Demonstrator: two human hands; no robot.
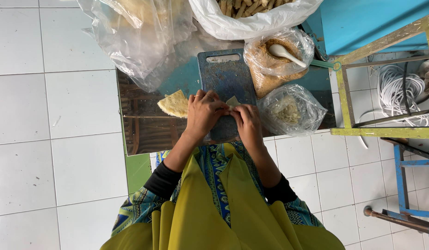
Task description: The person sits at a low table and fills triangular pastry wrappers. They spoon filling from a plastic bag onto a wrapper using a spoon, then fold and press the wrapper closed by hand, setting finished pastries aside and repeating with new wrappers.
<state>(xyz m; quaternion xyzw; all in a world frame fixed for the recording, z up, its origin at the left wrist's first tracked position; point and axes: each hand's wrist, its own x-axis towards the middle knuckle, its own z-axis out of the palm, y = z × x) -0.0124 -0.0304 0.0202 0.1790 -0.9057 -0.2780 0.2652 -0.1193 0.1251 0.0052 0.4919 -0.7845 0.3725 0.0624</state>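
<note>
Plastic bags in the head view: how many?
4: crumb bag with spoon, pale-filling bag, rolled-sticks bag, clear wrapper bag. Others may lie beyond the frame's top.

Your hands [226, 115] meet on the cutting board [226, 76]; a wrapper stack [173, 103] lies to its left, two filling bags [277, 65] to its right, larger bags [251, 16] behind.

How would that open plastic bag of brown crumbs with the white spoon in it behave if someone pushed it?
The bag of crumbs would probably slump, not slide: its thin film looks crumpled and soft. It seems fairly heavy for its size, being well filled. With its mouth open and the white spoon leaning inside, a hard shove might spill crumbs.
</note>
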